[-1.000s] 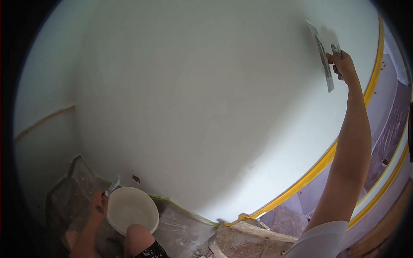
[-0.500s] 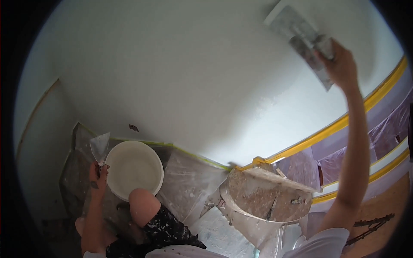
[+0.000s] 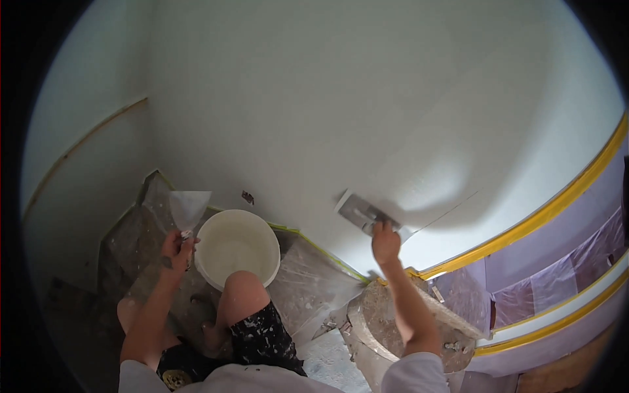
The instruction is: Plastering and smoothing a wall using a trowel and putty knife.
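Note:
My right hand (image 3: 386,242) is closed round the handle of a finishing trowel (image 3: 362,211), whose grey blade lies against the pale wall (image 3: 314,118) low down, right of the middle. A thin dark line runs on the wall from the trowel up to the right. In my left hand (image 3: 178,249) is a putty knife (image 3: 189,208) with a wide, flared blade pointing up. That hand is beside the left rim of a white bucket (image 3: 275,246), which stands by my knee with pale, watery-looking contents.
Plastic sheeting (image 3: 308,272) covers the floor along the wall, edged with green tape. A round, plaster-splattered stand or tub (image 3: 367,311) is at lower right. Yellow tape (image 3: 524,223) borders the wall's right side. A small dark opening (image 3: 247,197) shows in the wall above the bucket.
My right hand has swept the trowel from the upper right down and leftward across the wall. The left hand still holds the putty knife; the view has shifted, placing the bucket further right.

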